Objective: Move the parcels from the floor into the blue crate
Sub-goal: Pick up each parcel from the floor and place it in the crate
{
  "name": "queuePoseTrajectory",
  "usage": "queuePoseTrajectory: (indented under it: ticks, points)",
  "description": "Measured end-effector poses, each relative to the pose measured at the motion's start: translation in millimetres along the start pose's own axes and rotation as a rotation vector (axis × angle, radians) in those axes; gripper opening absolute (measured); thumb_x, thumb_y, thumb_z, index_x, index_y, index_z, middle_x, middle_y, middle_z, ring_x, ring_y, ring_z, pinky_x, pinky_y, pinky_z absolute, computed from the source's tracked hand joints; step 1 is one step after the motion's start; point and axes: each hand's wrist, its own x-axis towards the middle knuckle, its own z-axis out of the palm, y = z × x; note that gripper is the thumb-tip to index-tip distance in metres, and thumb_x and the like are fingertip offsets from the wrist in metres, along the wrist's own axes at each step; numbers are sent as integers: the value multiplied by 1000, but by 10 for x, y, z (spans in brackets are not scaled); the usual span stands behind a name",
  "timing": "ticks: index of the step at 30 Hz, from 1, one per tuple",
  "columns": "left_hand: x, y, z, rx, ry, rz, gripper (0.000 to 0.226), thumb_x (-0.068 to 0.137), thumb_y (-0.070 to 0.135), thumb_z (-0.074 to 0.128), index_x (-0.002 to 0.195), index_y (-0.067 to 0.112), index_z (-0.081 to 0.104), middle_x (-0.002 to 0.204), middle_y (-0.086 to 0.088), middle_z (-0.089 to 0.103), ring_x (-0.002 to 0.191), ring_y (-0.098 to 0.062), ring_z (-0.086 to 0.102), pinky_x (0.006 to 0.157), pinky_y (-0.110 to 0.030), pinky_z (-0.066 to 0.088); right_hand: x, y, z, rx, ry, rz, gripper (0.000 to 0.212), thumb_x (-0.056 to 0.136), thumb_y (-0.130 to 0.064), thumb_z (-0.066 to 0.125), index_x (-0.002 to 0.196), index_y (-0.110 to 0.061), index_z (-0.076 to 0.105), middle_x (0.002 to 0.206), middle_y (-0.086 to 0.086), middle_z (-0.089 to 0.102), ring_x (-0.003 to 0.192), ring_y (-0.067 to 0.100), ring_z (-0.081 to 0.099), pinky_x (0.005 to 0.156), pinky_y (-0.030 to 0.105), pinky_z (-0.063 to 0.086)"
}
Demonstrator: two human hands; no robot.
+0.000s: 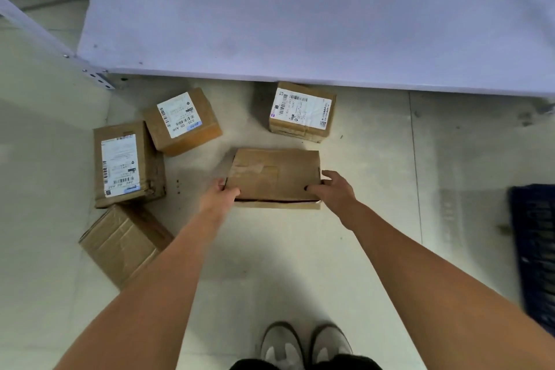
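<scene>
A flat brown cardboard parcel (274, 177) lies on the floor in the middle of the view. My left hand (220, 194) grips its near left corner and my right hand (333, 191) grips its near right corner. Several other brown parcels rest on the floor: one with a white label (183, 120), a tall labelled one (127, 164) at the left, a plain one (124, 243) at the lower left, and a labelled one (301, 112) by the shelf edge. The blue crate (536, 252) shows only partly at the right edge.
A pale lilac shelf board (300, 24) spans the top of the view, with its metal upright (96, 76) at the left. My two shoes (306, 345) stand on the light tiled floor at the bottom.
</scene>
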Motion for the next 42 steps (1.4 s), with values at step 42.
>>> queuePoseTrajectory:
  ticks: [42]
  points:
    - [-4538,2768,3104,-166,-257,576,71,69,23,44,139,32,40,105,4,36,109,-11,46,101,-22,32,-2253,1287,-5506,308,229,-197,77,78,-30,73,141,-41,29,127,4,54,106,27,62,93,45,53]
